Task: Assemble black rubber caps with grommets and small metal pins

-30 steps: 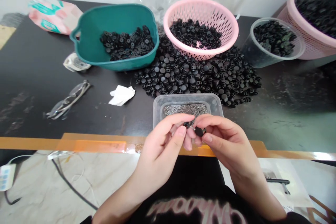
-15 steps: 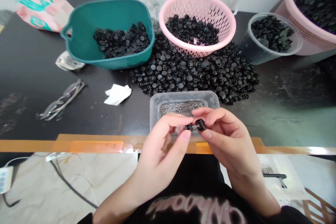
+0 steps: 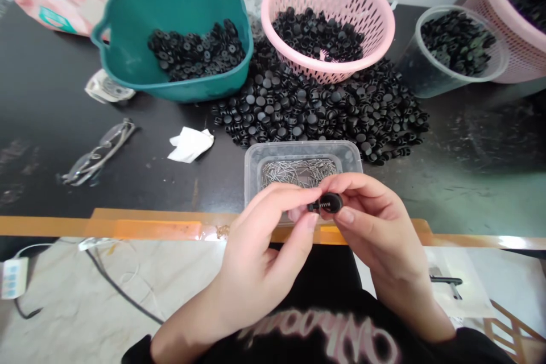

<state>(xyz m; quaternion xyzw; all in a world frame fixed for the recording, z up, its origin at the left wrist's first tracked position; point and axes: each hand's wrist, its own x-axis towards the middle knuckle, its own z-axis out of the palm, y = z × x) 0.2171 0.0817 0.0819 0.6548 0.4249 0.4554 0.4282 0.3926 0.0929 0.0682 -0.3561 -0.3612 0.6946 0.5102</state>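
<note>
My left hand [image 3: 273, 233] pinches a small black plastic piece [image 3: 314, 206] between thumb and forefinger. My right hand [image 3: 373, 227] grips a round black plastic cap [image 3: 335, 202], its hollow side turned toward the other piece. A small metal spring [image 3: 325, 204] bridges the two, one end inside the cap; they look like halves of a cord lock. Both hands meet above the near side of a clear plastic box [image 3: 253, 153], which holds many loose metal springs [image 3: 290, 173]. My fingers hide part of both pieces and the box's near edge.
Beyond the box lies a wide heap of black cord-lock parts [image 3: 307, 114]. Behind it stand a green basin [image 3: 128, 77], a pink basket [image 3: 379, 51], a clear tub [image 3: 430, 82] and another pink basket [image 3: 503, 28]. Glasses [image 3: 100, 153] and crumpled tissue [image 3: 190, 145] lie left.
The two black pieces have come closer together, with less spring showing between them. The cap has turned its face more toward me. The whole view has shifted slightly.
</note>
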